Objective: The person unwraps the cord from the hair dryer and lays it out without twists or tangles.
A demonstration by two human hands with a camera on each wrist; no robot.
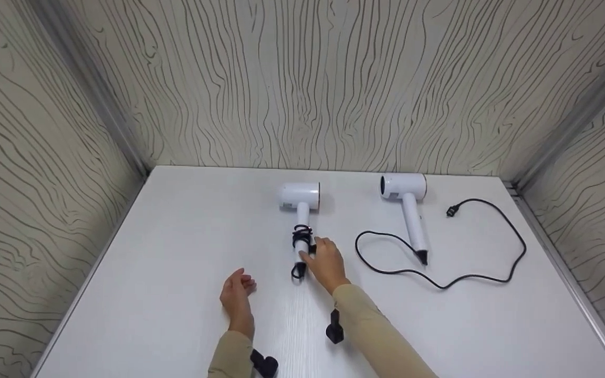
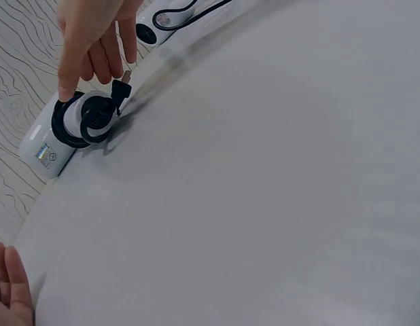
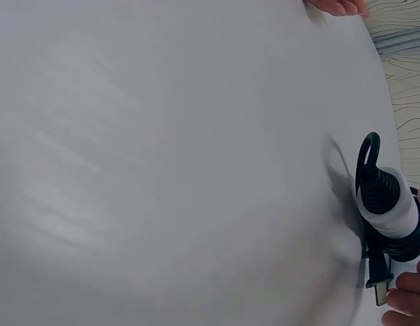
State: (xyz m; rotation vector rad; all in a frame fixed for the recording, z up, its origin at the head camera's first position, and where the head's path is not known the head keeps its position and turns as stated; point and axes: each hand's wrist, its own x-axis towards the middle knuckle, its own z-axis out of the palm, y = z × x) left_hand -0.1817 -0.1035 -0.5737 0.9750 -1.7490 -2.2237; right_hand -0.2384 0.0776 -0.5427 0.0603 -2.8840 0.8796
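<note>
A white hair dryer (image 1: pixel 300 196) lies at the middle of the table, its black cord (image 1: pixel 302 234) wound round the handle. My right hand (image 1: pixel 327 264) is at the right side of that handle. In the left wrist view its thumb is right at the wound cord, and its other fingers (image 2: pixel 109 51) hang loosely beside the black plug (image 2: pixel 121 89). Those fingertips (image 3: pixel 408 302) also show close to the plug prongs in the right wrist view. My left hand (image 1: pixel 237 299) stays apart at the lower left, fingers loosely bent, holding nothing.
To the right lies a second white hair dryer (image 1: pixel 413 220), its black cord (image 1: pixel 443 287) spread in loose curves across the table (image 1: pixel 176 236). That cord's plug (image 1: pixel 452 211) rests farther back. Wood-patterned panels (image 1: pixel 302 89) enclose the back and sides.
</note>
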